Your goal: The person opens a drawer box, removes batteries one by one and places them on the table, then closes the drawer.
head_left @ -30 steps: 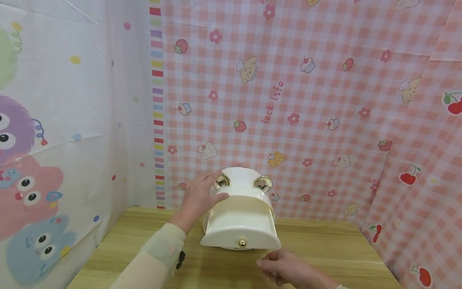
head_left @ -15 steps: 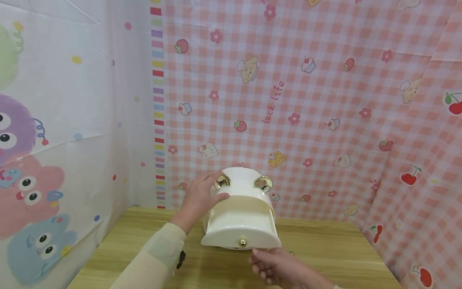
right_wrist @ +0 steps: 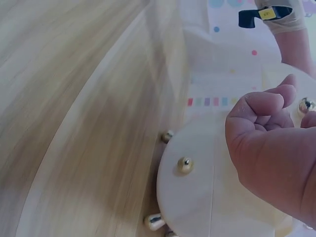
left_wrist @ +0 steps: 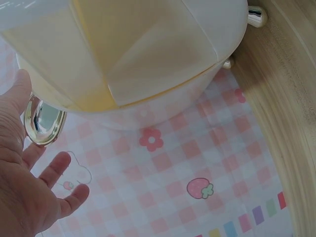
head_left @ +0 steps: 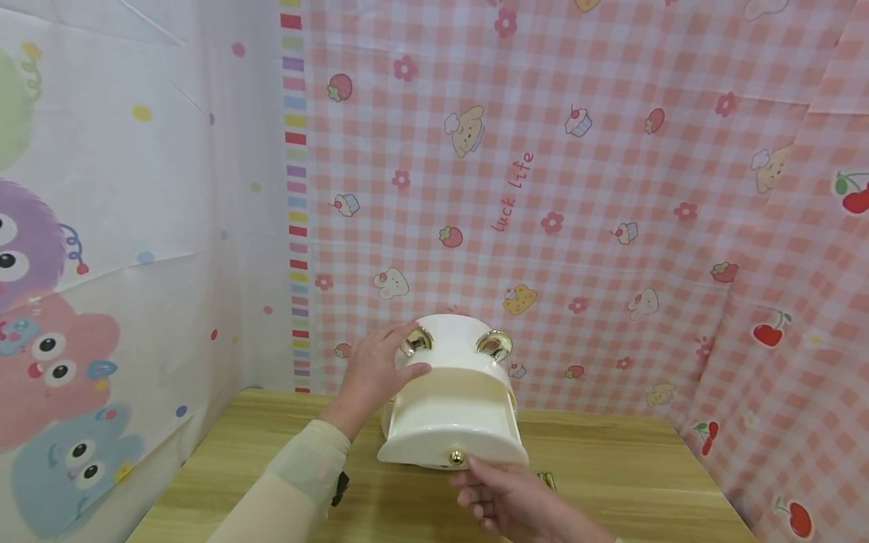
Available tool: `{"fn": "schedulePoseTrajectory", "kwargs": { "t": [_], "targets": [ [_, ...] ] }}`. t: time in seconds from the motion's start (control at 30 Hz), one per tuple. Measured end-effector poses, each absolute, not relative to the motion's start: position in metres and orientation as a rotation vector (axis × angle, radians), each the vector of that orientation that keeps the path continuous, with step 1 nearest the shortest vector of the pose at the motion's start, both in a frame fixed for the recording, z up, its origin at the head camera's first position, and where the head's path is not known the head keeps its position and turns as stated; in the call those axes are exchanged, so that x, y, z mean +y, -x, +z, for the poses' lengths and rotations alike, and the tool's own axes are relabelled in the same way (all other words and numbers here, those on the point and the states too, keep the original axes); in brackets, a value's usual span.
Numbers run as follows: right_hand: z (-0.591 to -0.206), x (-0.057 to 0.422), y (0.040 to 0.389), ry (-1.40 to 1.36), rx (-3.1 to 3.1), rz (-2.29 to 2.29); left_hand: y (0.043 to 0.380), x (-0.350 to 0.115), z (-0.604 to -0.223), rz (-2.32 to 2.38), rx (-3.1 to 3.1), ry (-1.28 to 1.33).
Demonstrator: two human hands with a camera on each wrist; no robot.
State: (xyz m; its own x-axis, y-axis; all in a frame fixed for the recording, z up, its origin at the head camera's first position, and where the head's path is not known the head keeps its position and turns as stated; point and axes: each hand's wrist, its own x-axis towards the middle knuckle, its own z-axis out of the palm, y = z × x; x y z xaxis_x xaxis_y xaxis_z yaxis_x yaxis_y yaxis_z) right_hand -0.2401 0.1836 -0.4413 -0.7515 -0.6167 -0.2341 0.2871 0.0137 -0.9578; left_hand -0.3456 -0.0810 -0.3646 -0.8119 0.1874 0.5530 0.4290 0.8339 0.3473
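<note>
A glossy white box with two round gold ears stands on the table. Its upper drawer is pulled out towards me, its inside bare where visible, with a gold knob on the front. My left hand rests against the box's left side by the left ear; in the left wrist view its fingers are spread and hold nothing. My right hand is at the drawer front, thumb tip right beside the knob, the other fingers loosely curled below. In the right wrist view the knob shows uncovered beyond those fingers.
The wooden table reaches back to a pink checked cloth. A small green item lies partly hidden behind my right hand. Below the drawer, a lower gold knob and gold feet stick out from the box.
My right hand has moved left and slightly up to the knob, uncovering the small green item to its right. The left hand, box and drawer have stayed in place.
</note>
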Motion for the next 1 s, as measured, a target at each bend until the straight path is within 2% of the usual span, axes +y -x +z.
{"fn": "schedulePoseTrajectory", "kwargs": {
  "t": [1.0],
  "targets": [
    [-0.433, 0.167, 0.236, 0.317, 1.631, -1.969, 0.348, -0.083, -0.359, -0.618, -2.541, 0.473]
  ]
}}
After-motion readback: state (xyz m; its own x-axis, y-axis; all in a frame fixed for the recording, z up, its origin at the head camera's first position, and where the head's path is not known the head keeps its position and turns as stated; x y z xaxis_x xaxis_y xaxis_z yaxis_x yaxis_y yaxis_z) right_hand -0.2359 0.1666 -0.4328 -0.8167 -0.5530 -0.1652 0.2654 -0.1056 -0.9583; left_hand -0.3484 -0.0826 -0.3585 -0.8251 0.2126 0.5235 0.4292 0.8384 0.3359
